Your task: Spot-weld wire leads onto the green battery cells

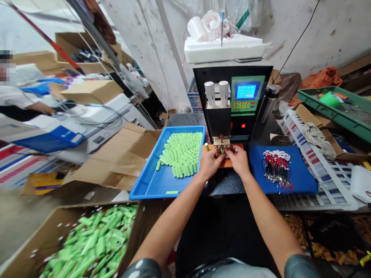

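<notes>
Under the electrodes of a black spot welder (222, 139), a green battery cell (222, 151) stands between my two hands. My left hand (213, 160) pinches the cell from the left. From the right, my right hand (238, 159) closes its fingertips beside the cell's top; whatever is in that pinch is too small to make out. Another green cell (206, 146) stands on the orange plate (227, 163), just beyond my left hand. A blue tray (153, 185) to the left holds many upright green cells (182, 152). Wire leads (276, 168) with white connectors lie on a blue cloth (304, 179) at right.
A carton (52, 220) of wired green cells stands at lower left. A steel flask (270, 102) stands beside the welder. White crates (333, 193) and a green tray (344, 112) lie at right. A co-worker's arm (37, 106) shows at far left.
</notes>
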Demonstrator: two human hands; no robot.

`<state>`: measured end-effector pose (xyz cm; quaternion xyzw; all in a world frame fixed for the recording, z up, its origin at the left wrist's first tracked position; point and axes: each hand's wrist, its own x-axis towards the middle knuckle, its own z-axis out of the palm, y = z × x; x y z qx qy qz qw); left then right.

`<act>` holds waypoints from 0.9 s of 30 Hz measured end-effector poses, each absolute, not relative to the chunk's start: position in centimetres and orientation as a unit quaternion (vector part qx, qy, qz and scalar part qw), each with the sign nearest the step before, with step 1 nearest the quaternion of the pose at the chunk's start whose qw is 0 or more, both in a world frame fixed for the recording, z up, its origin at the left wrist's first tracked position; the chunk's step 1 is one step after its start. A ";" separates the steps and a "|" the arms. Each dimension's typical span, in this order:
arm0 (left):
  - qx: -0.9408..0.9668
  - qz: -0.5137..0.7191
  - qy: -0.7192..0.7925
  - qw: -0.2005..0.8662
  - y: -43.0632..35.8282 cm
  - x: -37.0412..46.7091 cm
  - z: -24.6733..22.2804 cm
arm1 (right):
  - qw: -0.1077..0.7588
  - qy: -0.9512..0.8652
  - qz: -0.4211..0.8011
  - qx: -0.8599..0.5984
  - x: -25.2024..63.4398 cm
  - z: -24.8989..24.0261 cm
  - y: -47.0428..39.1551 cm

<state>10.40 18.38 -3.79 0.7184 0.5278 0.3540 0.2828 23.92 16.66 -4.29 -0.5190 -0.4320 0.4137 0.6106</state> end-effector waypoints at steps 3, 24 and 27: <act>0.709 0.361 0.519 0.312 18.3 10.2 -3.9 | 0.633 -0.395 0.449 -0.492 24.6 -4.2 15.7; 0.697 0.359 0.472 0.403 15.3 10.7 -1.9 | 0.451 -0.491 0.553 -0.500 24.3 -3.8 8.7; 0.668 0.386 0.446 0.454 15.2 10.6 -2.2 | 0.455 -0.489 0.564 -0.485 24.5 -3.6 8.7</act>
